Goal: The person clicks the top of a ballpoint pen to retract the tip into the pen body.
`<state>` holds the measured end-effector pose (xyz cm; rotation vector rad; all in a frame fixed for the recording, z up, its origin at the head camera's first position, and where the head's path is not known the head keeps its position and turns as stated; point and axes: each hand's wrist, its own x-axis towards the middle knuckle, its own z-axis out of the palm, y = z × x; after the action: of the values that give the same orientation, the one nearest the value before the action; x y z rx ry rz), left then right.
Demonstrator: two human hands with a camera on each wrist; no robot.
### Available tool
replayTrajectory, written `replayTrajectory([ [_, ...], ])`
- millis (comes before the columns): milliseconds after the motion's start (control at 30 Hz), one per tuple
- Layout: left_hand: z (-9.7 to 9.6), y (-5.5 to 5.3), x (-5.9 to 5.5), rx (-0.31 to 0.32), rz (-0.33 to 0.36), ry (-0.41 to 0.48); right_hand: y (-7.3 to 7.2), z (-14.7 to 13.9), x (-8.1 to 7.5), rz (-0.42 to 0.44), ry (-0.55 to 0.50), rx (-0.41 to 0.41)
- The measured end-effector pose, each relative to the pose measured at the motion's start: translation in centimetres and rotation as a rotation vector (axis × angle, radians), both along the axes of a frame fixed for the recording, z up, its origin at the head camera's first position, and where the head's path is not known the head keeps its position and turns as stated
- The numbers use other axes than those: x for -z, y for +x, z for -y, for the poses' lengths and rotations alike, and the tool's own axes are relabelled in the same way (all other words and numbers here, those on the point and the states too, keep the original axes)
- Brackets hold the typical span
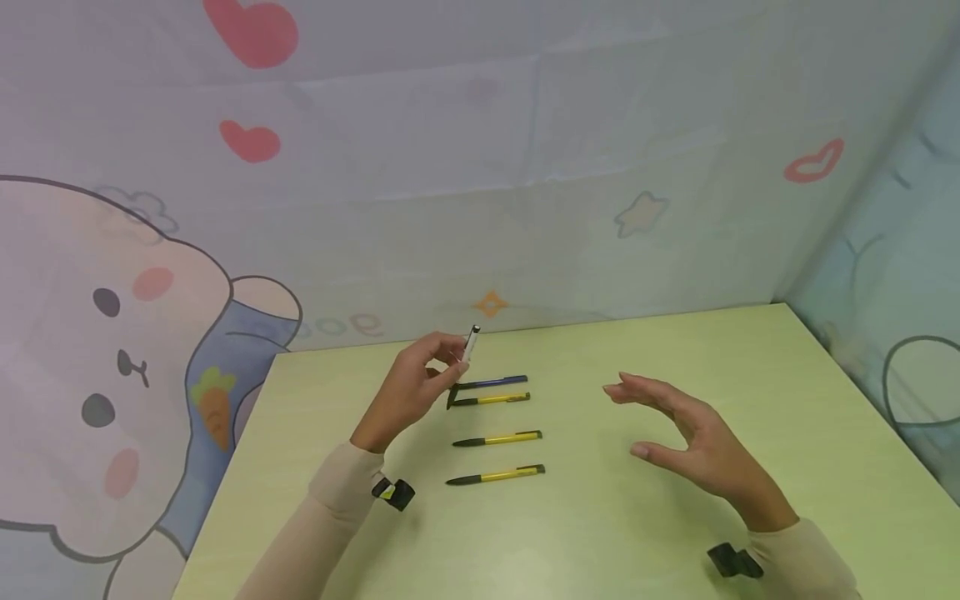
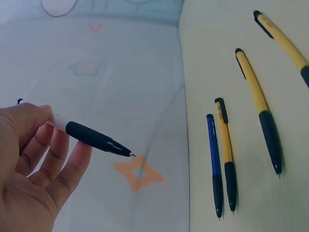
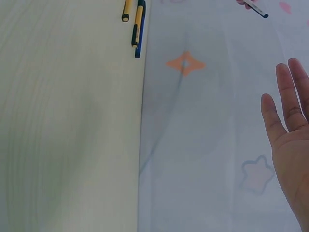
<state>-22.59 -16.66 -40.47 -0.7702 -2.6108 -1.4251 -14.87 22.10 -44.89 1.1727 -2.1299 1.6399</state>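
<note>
The white pen (image 1: 470, 345) is pinched aloft by the left hand (image 1: 414, 382) near the back edge of the table (image 1: 592, 533), its metal tip (image 2: 132, 154) clear only from the left wrist. Room is seen between four pens (image 1: 498, 439) and the empty, thumb-spread right hand (image 1: 696, 440).

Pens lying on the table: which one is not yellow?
The blue pen, at the end of the row nearest the printed backdrop. Its blue barrel sets it apart; the other three lying there are yellow pens.
</note>
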Motion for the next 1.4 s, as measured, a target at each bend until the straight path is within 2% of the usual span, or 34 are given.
replayTrajectory([
  [200, -0.5, 1.1, -0.3, -0.024, 0.065, 0.058, -0.1, 0.5, -0.4, -0.002, 0.010, 0.003],
  [433, -1.0, 2.4, -1.1, -0.019, 0.083, 0.095, -0.3, 1.0, -1.0, -0.009, 0.014, -0.004],
  [733, -1.4, 3.5, -1.1, 0.033, 0.104, 0.205, 0.0, 2.2, -2.6, -0.026, 0.012, -0.008],
  [867, -1.7, 3.9, -1.0, 0.059, 0.102, 0.245, -0.1, 2.5, -2.9, -0.027, 0.012, -0.010],
  [1033, -2.3, 4.6, -0.9, 0.076, 0.112, 0.254, -0.4, 2.7, -3.0, -0.024, 0.025, -0.001],
  [1400, -3.7, 5.8, -0.7, 0.129, 0.149, 0.338, 0.2, 3.9, -4.8, -0.036, 0.018, -0.020],
])
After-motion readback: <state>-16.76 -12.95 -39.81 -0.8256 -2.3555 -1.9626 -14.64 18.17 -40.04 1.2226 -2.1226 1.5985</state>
